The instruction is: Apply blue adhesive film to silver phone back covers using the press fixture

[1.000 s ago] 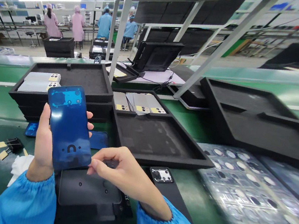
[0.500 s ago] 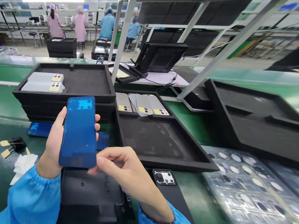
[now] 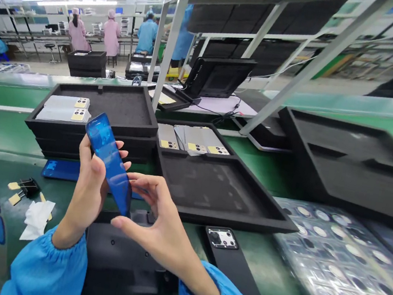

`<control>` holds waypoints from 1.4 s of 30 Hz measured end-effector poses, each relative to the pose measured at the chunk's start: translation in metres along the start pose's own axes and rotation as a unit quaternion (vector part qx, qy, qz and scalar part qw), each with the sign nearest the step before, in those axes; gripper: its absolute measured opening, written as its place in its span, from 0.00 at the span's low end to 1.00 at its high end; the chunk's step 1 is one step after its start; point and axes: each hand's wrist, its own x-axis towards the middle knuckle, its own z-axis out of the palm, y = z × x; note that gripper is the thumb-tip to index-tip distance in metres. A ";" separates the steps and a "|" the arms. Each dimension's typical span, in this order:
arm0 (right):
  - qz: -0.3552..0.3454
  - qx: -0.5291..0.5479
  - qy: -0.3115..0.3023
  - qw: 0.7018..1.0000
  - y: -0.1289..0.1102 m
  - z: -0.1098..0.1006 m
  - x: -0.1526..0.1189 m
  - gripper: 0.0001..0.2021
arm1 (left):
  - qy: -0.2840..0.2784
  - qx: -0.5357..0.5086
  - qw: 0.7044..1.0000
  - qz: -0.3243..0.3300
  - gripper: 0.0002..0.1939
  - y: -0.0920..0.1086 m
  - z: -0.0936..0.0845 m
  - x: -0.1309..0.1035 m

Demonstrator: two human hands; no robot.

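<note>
A phone back cover (image 3: 114,167) with a glossy blue face is held tilted in my left hand (image 3: 91,181). My left thumb lies along its near side and the fingertips curl round the far edge. At its lower right edge is my right hand (image 3: 158,225), fingertips at or touching the cover, thumb spread away below its bottom end. Beneath both hands sits a black fixture (image 3: 122,250), partly covered by them. Another blue phone back cover (image 3: 62,170) lies flat on the green bench, behind my left hand.
Black trays (image 3: 96,103) with white camera-cutout sheets (image 3: 64,103) are stacked at the left. A second black tray (image 3: 219,190) stands in the middle. Lens-like parts fill a clear plastic tray (image 3: 335,257) at right. Binder clip (image 3: 30,186) and tissue (image 3: 37,220) lie left. People work beyond.
The blue cover has turned from facing me to a slanted, edge-on tilt. My right hand has opened, thumb moving away from the fingers. The view has shifted slightly left.
</note>
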 end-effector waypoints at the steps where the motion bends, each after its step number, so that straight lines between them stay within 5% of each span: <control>1: 0.012 0.015 -0.001 1.000 0.000 0.000 0.001 0.26 | 0.002 0.006 1.000 0.006 0.42 -0.001 0.000 0.002; 4: 0.048 0.066 -0.015 0.997 0.001 -0.001 0.006 0.25 | 0.006 0.032 0.999 0.043 0.35 -0.003 -0.002 0.005; 10: 0.066 0.127 -0.043 0.989 0.006 -0.004 0.011 0.17 | 0.010 0.091 0.995 0.050 0.43 -0.005 -0.008 0.012; 32: 0.126 0.113 -0.181 0.969 0.011 -0.017 0.020 0.23 | 0.066 0.043 0.995 -0.067 0.44 -0.009 -0.005 0.027; 37: 0.016 0.000 -0.070 0.997 0.012 -0.011 0.014 0.14 | 0.055 -0.026 0.996 -0.071 0.36 -0.008 -0.009 0.029; 42: -0.174 -0.127 0.025 0.976 0.013 0.002 0.004 0.19 | -0.059 -0.124 0.974 -0.180 0.21 -0.018 -0.017 0.033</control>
